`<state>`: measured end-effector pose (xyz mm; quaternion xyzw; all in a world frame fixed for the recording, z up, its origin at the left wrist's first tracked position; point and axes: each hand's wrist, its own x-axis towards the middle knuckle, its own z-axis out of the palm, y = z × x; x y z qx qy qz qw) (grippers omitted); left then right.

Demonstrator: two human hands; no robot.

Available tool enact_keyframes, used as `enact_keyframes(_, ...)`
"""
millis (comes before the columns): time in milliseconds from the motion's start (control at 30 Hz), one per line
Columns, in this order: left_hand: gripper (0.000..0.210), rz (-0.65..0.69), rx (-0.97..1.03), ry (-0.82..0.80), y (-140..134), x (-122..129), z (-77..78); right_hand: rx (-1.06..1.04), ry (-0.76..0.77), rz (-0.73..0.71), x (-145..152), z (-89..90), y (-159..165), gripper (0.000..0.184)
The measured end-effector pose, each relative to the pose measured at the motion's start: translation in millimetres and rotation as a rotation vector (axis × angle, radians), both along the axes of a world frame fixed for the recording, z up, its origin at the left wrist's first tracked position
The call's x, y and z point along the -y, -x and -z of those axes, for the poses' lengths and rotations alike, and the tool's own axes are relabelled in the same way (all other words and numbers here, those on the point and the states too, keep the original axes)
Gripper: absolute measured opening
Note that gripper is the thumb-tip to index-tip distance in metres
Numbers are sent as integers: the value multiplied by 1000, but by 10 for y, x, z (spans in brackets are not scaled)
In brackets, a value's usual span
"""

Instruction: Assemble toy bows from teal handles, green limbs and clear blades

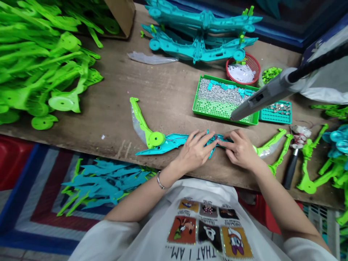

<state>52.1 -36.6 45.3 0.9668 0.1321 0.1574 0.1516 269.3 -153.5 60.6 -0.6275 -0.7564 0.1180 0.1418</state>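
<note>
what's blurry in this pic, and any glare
Head view: the green pile looks smeared toward the left edge; head view: the left hand and right hand look sharper; head view: the metal bits glint slightly.

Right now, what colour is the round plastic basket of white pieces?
The basket is red, clearest in the head view.

Even light; faint shadows on tabletop (168,94); green pile (40,65) blurred.

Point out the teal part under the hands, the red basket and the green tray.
Teal part (172,141): head view, long left section.
Red basket (253,64): head view, inner wall.
Green tray (213,108): head view, bare perforated floor.
</note>
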Motion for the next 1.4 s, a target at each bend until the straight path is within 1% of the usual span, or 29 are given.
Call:
enact_keyframes(67, 40, 30, -7, 22, 38, -20, 14, -81, 20, 33, -7, -6, -1, 45)
enact_keyframes(167, 41, 36, -9, 47, 51, -33, 38, -196, 58, 74, -25, -33, 3, 46)
enact_keyframes(333, 43, 60, 0, 29, 37, -30, 64, -376, 145, 109, -55, -83, -12, 48)
enact_keyframes(500, 39, 37, -73, 7, 25, -16, 16, -534, 205, 103, -70, -125, -131, 48)
enact_keyframes(567, 40, 21, -102, 6, 17, -13, -11, -610, 188, 147, -46, -171, -204, 46)
enact_keyframes(633, 40, 16, -115, 6, 11, -14, -27, -656, 112, 252, 6, -223, -268, 42)
enact_keyframes(700, 42, 16, -113, 9, 9, -16, -29, -623, 37, 344, 78, -257, -302, 36)
enact_keyframes(733, 44, 17, -111, 14, 10, -16, -26, -585, 28, 364, 118, -262, -305, 33)
enact_keyframes(867, 50, 15, -94, 48, 17, -10, -7, -426, 78, 359, 249, -207, -232, 23)
enact_keyframes(967, 48, 11, -82, 63, 28, 5, 5, -405, 59, 376, 314, -147, -145, 17)
enact_keyframes(1033, 46, 8, -70, 65, 40, 18, 17, -424, 49, 365, 374, -133, -108, 17)
enact_keyframes(1100, 44, 8, -50, 65, 52, 27, 36, -405, 32, 365, 475, -146, -108, 22)
enact_keyframes(1133, 43, 8, -40, 66, 57, 29, 48, -367, 13, 394, 545, -162, -124, 26)
enact_keyframes(1167, 42, 8, -29, 68, 61, 28, 62, -312, -15, 462, 625, -181, -148, 29)
enact_keyframes(1200, 42, 10, -16, 71, 63, 26, 76, -240, -41, 573, 713, -200, -179, 30)
enact_keyframes(1233, 41, 12, -1, 75, 64, 22, 89, -157, -51, 715, 803, -218, -212, 29)
enact_keyframes(1300, 41, 23, 22, 88, 63, 14, 109, 5, -1, 999, 969, -237, -273, 30)
enact_keyframes(1333, 42, 28, 30, 94, 63, 12, 116, 57, 52, 1096, 1035, -235, -295, 31)
enact_keyframes(1367, 42, 32, 32, 98, 62, 12, 121, 77, 106, 1148, 1086, -226, -311, 33)
enact_keyframes(1400, 42, 34, 31, 101, 62, 15, 124, 64, 145, 1160, 1119, -211, -320, 35)
